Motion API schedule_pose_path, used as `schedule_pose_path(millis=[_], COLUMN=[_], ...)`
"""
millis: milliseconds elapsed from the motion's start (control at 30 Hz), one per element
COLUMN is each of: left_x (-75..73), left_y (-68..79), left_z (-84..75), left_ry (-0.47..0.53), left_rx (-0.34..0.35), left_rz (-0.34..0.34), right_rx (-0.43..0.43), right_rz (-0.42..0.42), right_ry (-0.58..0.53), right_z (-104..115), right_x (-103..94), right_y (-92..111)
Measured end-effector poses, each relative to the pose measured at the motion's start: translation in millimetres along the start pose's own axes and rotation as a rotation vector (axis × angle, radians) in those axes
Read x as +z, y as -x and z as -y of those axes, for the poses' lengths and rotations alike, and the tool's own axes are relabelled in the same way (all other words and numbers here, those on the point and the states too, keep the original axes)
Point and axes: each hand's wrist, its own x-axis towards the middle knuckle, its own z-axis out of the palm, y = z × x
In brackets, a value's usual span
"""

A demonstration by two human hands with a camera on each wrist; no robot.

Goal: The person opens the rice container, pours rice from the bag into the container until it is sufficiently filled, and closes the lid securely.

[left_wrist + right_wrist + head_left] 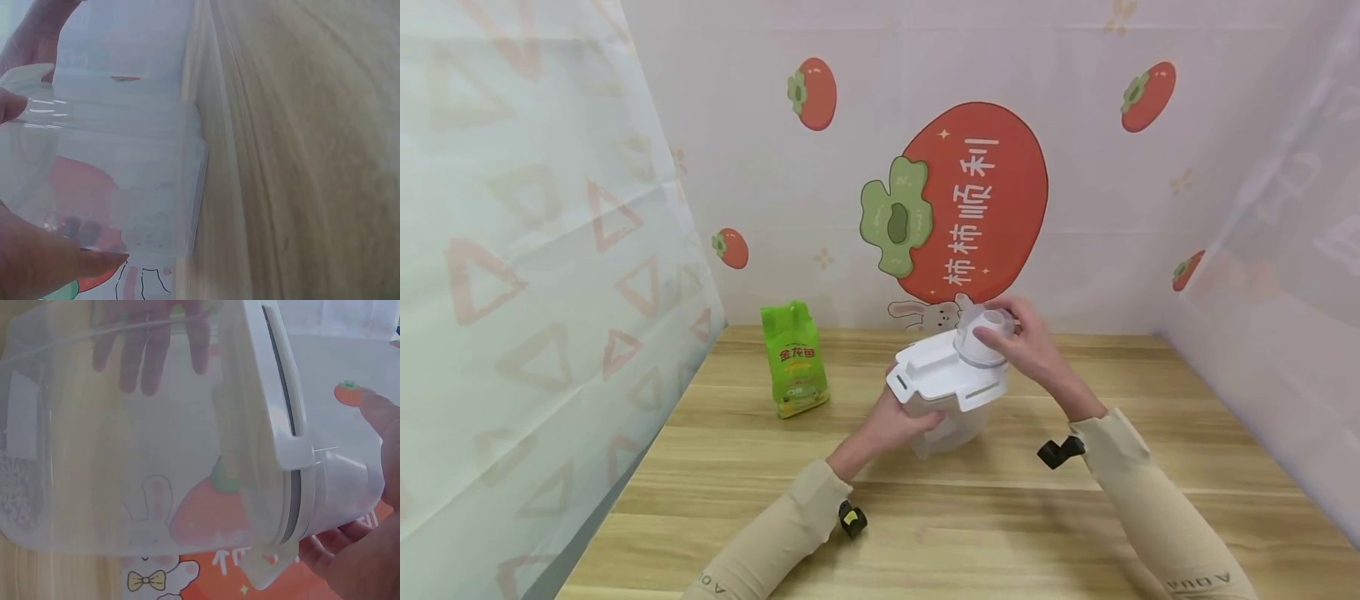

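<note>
A clear plastic storage container (pixel 953 429) with a white lid (pixel 934 367) is held tilted over the table. My left hand (pixel 901 421) grips its body, thumb on the near side. In the right wrist view, the fingers (pixel 150 353) of that hand show through the clear wall. My right hand (pixel 1033 343) grips a translucent white cup-like cap (pixel 979 348) at the lid's right end, thumb and fingers on opposite sides. A white flap stands up behind the cap. Small whitish grains (pixel 19 494) show low in the container, near a white label (pixel 22 415).
An upright green bag (pixel 796 360) with printed lettering stands on the wooden table (pixel 730 500), left of the container. A printed backdrop (pixel 745 100) with red persimmons rises behind the table, and patterned sheets (pixel 542 250) hang at both sides.
</note>
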Motion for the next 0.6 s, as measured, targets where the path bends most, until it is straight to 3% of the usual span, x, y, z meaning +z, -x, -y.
schedule_pose_path(millis=[233, 300, 467, 600], left_x=[-7.8, -10.3, -17.3, -19.6], left_y=[0.5, 0.8, 4.3, 4.3], left_z=[1.6, -1.0, -24.6, -29.1], left_ry=[-0.033, -0.034, -0.032, -0.039], left_rx=[0.011, 0.006, -0.053, -0.051], left_rz=[0.081, 0.111, 0.178, 0.199], right_rx=[0.011, -0.034, -0.175, -0.185], right_rz=[-0.001, -0.006, -0.019, -0.026], right_ry=[0.032, 0.027, 0.007, -0.004], right_z=[-1, -1, -4, -3], right_x=[-2.3, -2.4, -0.8, 0.7], right_y=[8, 10, 11, 13])
